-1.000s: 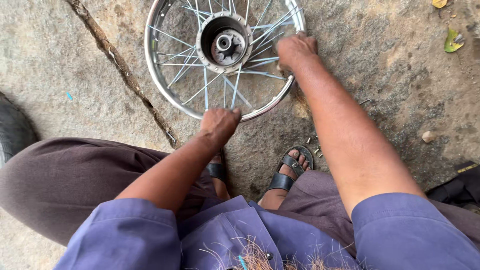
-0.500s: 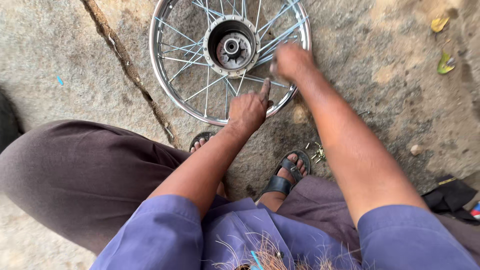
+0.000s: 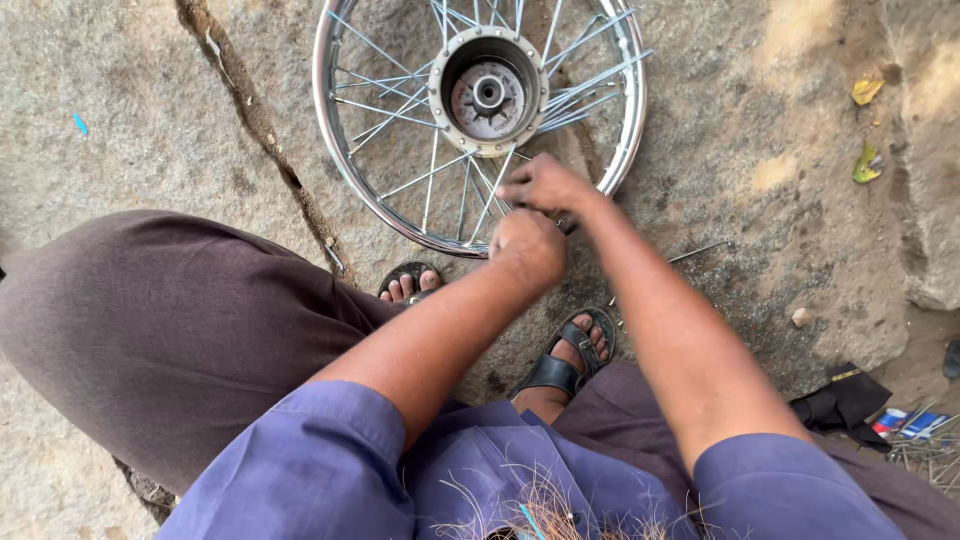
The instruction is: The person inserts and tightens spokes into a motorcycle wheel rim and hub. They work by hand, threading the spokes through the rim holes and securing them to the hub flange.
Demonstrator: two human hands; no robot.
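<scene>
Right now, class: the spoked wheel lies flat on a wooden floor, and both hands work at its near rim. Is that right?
Not quite. The head view shows the spoked wheel lying flat on cracked stone ground, not a wooden floor. Both the left hand and right hand do work at its near rim.

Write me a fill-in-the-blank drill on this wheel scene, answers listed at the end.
1. The spoked wheel lies flat on the ____ ground.
2. Both hands, left hand and right hand, meet at the wheel's ____ edge, the side closest to the person.
3. The person's feet wear black ____, one by the left foot.
4. The hub sits at the wheel's ____.

Missing words: stone; near; sandals; centre
</scene>
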